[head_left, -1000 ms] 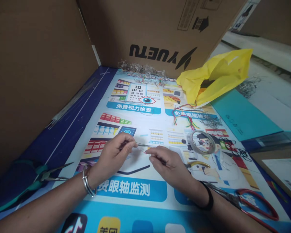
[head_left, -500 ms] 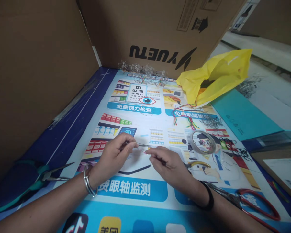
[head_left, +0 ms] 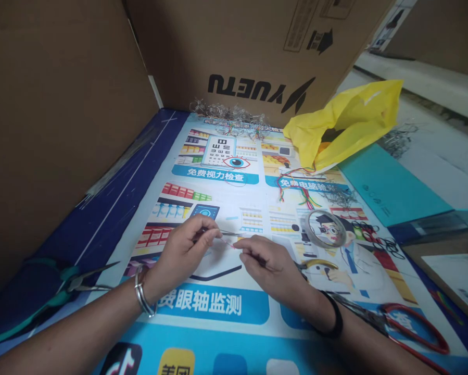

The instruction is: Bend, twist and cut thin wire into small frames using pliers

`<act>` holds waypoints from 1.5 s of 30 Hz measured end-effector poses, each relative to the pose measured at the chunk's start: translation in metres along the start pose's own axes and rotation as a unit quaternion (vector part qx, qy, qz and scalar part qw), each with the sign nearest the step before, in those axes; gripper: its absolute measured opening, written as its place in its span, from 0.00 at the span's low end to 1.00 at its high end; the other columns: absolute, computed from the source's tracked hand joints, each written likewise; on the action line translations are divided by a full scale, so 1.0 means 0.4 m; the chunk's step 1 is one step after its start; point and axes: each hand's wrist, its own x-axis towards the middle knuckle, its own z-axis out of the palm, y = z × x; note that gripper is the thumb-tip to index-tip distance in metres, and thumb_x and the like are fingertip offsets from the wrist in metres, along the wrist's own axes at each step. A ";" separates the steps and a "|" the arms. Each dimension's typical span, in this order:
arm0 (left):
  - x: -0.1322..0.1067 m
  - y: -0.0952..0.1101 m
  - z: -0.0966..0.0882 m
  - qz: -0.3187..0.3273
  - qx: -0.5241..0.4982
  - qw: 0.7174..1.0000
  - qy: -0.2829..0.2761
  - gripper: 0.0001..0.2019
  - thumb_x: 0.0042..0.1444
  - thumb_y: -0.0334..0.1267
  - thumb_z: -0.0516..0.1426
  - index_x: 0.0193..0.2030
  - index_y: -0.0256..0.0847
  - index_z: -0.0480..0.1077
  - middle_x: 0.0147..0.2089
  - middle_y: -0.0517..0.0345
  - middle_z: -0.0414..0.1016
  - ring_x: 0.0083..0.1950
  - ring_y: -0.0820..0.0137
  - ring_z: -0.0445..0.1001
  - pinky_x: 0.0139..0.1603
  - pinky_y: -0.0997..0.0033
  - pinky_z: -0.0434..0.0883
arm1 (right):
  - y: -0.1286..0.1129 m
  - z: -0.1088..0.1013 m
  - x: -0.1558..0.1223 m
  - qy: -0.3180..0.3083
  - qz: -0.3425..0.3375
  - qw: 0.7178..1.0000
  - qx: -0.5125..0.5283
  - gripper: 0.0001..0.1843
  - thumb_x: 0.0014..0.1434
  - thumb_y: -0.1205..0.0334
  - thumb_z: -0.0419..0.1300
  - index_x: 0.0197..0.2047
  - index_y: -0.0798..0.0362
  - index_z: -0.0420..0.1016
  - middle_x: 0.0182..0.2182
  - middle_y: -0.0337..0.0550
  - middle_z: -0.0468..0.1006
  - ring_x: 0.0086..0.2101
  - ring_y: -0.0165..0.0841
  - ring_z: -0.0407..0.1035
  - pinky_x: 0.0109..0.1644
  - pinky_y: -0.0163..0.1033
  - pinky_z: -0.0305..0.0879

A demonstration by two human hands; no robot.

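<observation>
Above the middle of the printed sheet, my left hand (head_left: 190,245) pinches a thin reddish thread (head_left: 228,243) between thumb and forefinger. A thin metal piece with fine points (head_left: 234,233) sticks out to the right from behind those fingers; whether it is held or lying on the sheet, I cannot tell. My right hand (head_left: 270,263) is closed, thumb against forefinger, at the other end of the short thread. A small pink spot shows by its fingertips. The palm sides of both hands are hidden.
Teal-handled pliers or snips (head_left: 67,284) lie at left, red-handled scissors (head_left: 409,323) at right. A roll of clear tape (head_left: 325,229), a yellow bag (head_left: 346,122), coloured cords (head_left: 304,195) and wire pieces (head_left: 229,112) lie beyond. Cardboard walls (head_left: 171,47) enclose the back and left.
Both hands stay almost exactly where they were, with the thread still between them. The view has shifted very slightly.
</observation>
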 end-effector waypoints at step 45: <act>-0.010 0.012 0.023 -0.095 -0.167 0.980 -0.052 0.06 0.60 0.39 0.53 0.35 0.40 0.65 0.32 0.61 0.71 0.30 0.75 0.68 0.33 0.74 0.66 | -0.028 -0.020 0.002 -0.082 0.071 0.989 0.100 0.12 0.55 0.65 0.56 0.42 0.54 0.75 0.32 0.42 0.75 0.31 0.29 0.67 0.34 0.34 0.62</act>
